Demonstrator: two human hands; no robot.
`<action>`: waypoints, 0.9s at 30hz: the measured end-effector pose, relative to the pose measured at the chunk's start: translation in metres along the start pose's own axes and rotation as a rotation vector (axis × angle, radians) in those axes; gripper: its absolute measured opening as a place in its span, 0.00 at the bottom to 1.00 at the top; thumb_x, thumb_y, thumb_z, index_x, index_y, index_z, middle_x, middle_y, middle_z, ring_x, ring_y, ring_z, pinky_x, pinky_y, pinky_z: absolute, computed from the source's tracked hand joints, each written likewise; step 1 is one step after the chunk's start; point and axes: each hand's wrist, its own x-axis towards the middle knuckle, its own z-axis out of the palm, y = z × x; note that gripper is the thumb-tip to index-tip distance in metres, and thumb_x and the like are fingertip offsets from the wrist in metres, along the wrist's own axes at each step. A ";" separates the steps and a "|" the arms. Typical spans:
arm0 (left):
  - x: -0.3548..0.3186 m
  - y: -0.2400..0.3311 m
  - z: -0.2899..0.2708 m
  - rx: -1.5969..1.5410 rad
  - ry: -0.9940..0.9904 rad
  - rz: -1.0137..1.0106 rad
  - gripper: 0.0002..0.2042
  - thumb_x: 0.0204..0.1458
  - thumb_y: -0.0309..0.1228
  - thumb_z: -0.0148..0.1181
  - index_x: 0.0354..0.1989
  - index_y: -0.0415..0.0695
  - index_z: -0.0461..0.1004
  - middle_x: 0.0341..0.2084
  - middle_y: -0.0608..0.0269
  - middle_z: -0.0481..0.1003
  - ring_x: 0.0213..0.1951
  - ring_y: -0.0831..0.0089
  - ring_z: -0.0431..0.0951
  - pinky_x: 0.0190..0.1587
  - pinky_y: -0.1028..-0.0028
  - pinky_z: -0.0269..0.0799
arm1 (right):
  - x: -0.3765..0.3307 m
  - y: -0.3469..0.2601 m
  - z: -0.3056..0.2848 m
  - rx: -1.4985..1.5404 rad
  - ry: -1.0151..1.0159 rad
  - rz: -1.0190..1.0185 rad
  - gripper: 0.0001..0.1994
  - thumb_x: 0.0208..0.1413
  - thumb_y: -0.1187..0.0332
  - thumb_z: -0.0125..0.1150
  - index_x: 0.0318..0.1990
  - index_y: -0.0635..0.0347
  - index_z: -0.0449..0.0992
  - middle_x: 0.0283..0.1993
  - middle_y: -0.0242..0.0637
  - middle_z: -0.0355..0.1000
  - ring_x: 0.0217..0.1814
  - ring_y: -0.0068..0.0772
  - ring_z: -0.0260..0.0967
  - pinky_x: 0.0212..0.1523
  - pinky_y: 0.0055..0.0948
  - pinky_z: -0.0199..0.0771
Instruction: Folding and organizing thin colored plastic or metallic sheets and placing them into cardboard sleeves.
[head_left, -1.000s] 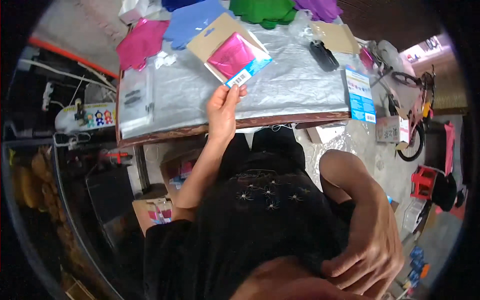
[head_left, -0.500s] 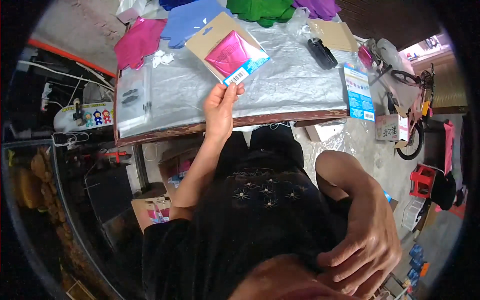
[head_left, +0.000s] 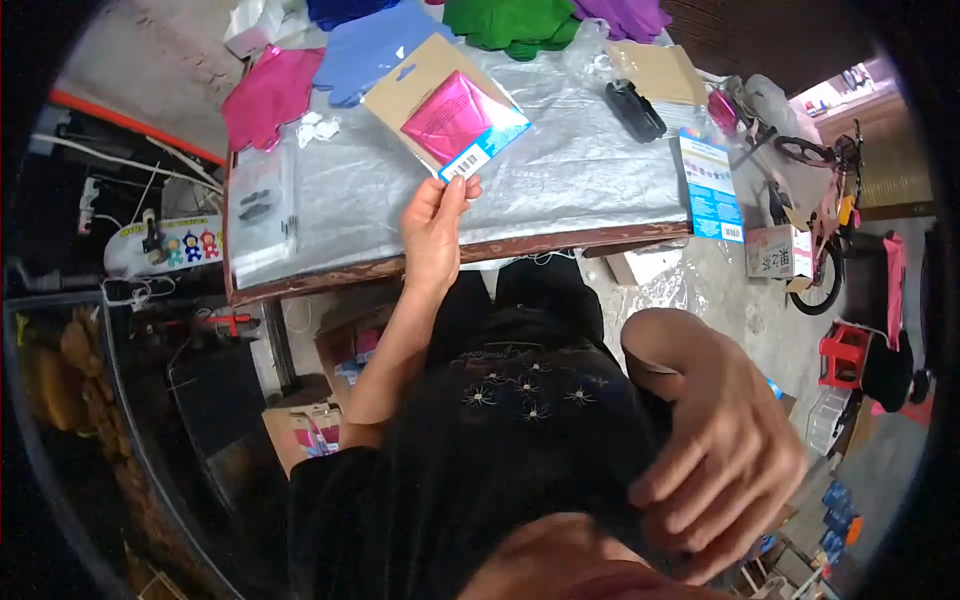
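Observation:
My left hand (head_left: pixel 438 222) is pinched on the lower corner of a packet (head_left: pixel 408 105) and holds it over the near part of the table. The packet has a tan card backing with a blue printed strip, and a folded shiny pink foil balloon (head_left: pixel 455 122) shows on it. My right hand (head_left: pixel 725 455) is raised close to my upper chest, away from the table. Its fingers are loosely bent with gaps between them, slightly blurred, and nothing shows in them.
A silvery sheet covers the table (head_left: pixel 590 190). Flat foil balloons in pink (head_left: pixel 270 98), blue (head_left: pixel 375 50), green (head_left: pixel 515 25) and purple (head_left: pixel 625 15) lie along its far side. To the right are a black tool (head_left: pixel 635 110), tan cards (head_left: pixel 660 72) and a blue printed card (head_left: pixel 712 190); clear bags (head_left: pixel 262 215) lie left.
The view has shifted slightly. My left hand still holds the packet in much the same place. My right hand has moved a little near my chest, and its fingers look looser.

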 end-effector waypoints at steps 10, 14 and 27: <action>0.002 -0.004 -0.011 0.029 0.021 0.028 0.09 0.66 0.32 0.56 0.47 0.40 0.76 0.41 0.62 0.81 0.41 0.80 0.77 0.46 0.78 0.66 | 0.012 0.027 -0.028 -0.037 0.139 0.227 0.11 0.65 0.61 0.62 0.53 0.43 0.79 0.35 0.38 0.82 0.28 0.29 0.72 0.37 0.30 0.79; 0.001 -0.005 -0.010 0.030 0.022 0.019 0.09 0.66 0.31 0.55 0.48 0.39 0.75 0.41 0.62 0.80 0.41 0.81 0.76 0.46 0.78 0.66 | 0.012 0.030 -0.024 -0.041 0.234 0.206 0.12 0.65 0.60 0.62 0.54 0.43 0.78 0.33 0.36 0.82 0.28 0.31 0.72 0.38 0.31 0.80; -0.002 -0.003 -0.011 0.011 0.000 0.035 0.09 0.67 0.30 0.54 0.49 0.39 0.75 0.42 0.62 0.80 0.42 0.80 0.75 0.46 0.78 0.66 | -0.030 -0.013 -0.010 -0.105 0.559 0.259 0.06 0.64 0.64 0.61 0.41 0.54 0.77 0.26 0.39 0.78 0.22 0.32 0.70 0.30 0.31 0.76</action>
